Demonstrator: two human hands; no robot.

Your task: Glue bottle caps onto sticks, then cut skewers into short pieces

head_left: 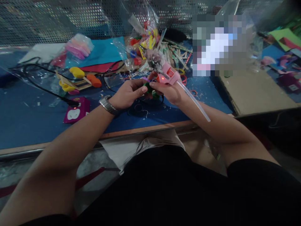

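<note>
My right hand (168, 91) is closed round a pink glue gun (172, 76) with a small red light lit. A long translucent glue stick (194, 102) sticks out of its back, over my forearm. My left hand (128, 93), below a metal wristwatch (108, 104), pinches a small green round piece (148, 87), which looks like a bottle cap. The right thumb tip is against or very near this piece. Something purple shows behind the left fingers, partly hidden. Another green piece (155, 95) is just below the hands.
A purple power socket box (76, 111) with a black cable stands at left. Beyond it are a stick-built piece with yellow and orange discs (77, 81), blue sheets (107, 51), bagged caps and a heap of ice-cream sticks (176, 53). Cardboard (256, 92) lies at right.
</note>
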